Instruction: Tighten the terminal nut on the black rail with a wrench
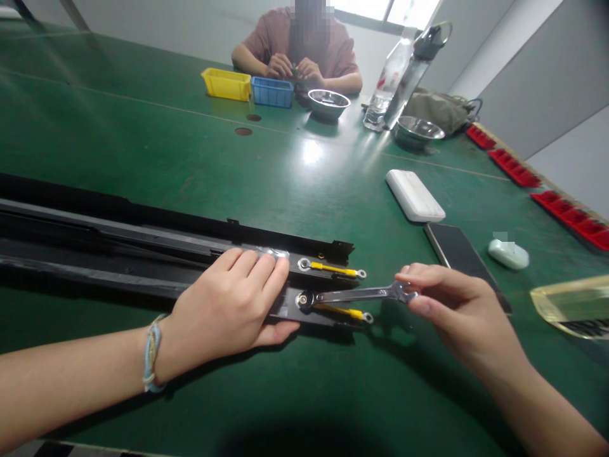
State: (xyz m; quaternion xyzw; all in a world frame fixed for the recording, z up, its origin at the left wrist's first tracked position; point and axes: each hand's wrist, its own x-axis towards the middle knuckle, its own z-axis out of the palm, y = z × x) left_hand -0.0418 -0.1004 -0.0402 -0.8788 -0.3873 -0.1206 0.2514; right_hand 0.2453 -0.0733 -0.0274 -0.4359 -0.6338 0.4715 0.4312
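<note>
Two long black metal channels (95, 271) lie side by side on the green table (200, 165). My left hand (228, 301) is wrapped over their right part, thumb on the near edge, pressing beside a clear plastic piece (273, 252). With thumb and fingertips, my right hand (457, 311) grips the open end of a combination wrench (356, 294). The wrench's ring end sits around a nut on the nearer channel. A short yellow wire (349, 313) with a ring terminal runs beneath the wrench. Another yellow wire (333, 269) is attached at the farther channel's end.
To the right lie a white power bank (415, 195), a dark phone (461, 254), a pale earbud case (509, 254) and a yellowish transparent item (571, 304). Across the table sits a person (266, 38) near yellow (227, 86) and blue bins (272, 93), metal bowls (329, 105) and bottles (387, 82).
</note>
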